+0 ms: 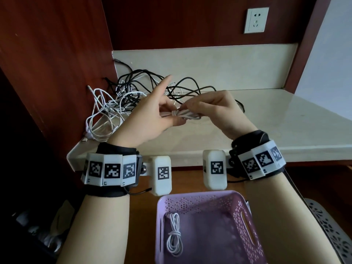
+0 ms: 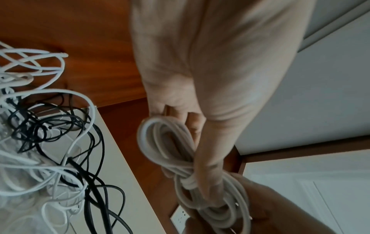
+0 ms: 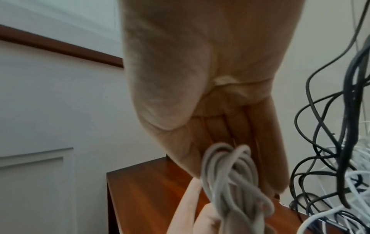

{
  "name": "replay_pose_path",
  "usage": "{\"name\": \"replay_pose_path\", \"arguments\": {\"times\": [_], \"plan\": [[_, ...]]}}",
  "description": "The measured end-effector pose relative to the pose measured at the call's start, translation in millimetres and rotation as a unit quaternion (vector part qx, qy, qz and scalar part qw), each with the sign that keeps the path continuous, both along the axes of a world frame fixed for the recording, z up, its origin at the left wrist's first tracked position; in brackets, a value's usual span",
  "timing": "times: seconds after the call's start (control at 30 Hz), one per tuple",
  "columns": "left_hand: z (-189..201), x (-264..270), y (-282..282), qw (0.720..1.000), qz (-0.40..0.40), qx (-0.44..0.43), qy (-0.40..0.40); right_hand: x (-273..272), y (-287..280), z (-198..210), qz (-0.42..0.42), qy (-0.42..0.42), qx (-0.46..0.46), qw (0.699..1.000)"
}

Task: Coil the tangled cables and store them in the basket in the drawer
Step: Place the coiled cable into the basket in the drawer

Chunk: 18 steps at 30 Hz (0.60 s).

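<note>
Below both hands (image 1: 182, 109), straight toward the body, the basket (image 1: 245, 220) sits in the drawer, while left hand (image 1: 150, 115) and right hand (image 1: 215, 109) together pinch the white bundle (image 1: 181, 114) crosswise over the worktop (image 1: 266, 119).

left hand (image 1: 150, 113): raised, pinching, forefinger straight | right hand (image 1: 213, 109): raised, pinching

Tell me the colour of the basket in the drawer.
Pale purple, with perforated lace-like walls: basket. Clearest in the head view.
</note>
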State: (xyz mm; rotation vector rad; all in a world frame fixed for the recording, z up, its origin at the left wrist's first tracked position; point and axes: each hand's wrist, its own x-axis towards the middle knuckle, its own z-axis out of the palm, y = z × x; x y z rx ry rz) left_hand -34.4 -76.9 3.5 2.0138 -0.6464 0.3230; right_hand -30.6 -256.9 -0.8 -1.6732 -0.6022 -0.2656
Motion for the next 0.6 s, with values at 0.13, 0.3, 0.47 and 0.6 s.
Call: {"name": "replay_pose_path", "arguments": {"times": [0.13, 0.3, 0.47, 0.6], "plan": [[-0.2, 3.9, 6.9, 1.0, -0.001, 0.009, -0.023, -1.5, -4.0, 0.0, 0.03, 0.03, 0.017, 0.999], [-0.8, -0.5, 3.7, 0.994, 0.003, 0.107, -0.032, -0.2, -8.1, 0.5, 0.046, 0.064, -0.027, 0.997], [-2.2, -0.8, -1.5, 0.981, 0.01, 0.181, -0.071, 5.8, -5.7, -4.4, 0.007, 0.109, -0.048, 0.993], [-2.9, -1.5, -3.8, 0.982, 0.034, 0.18, -0.047, 4.0, -9.4, -8.6, 0.017, 0.099, -0.034, 0.994]]}}
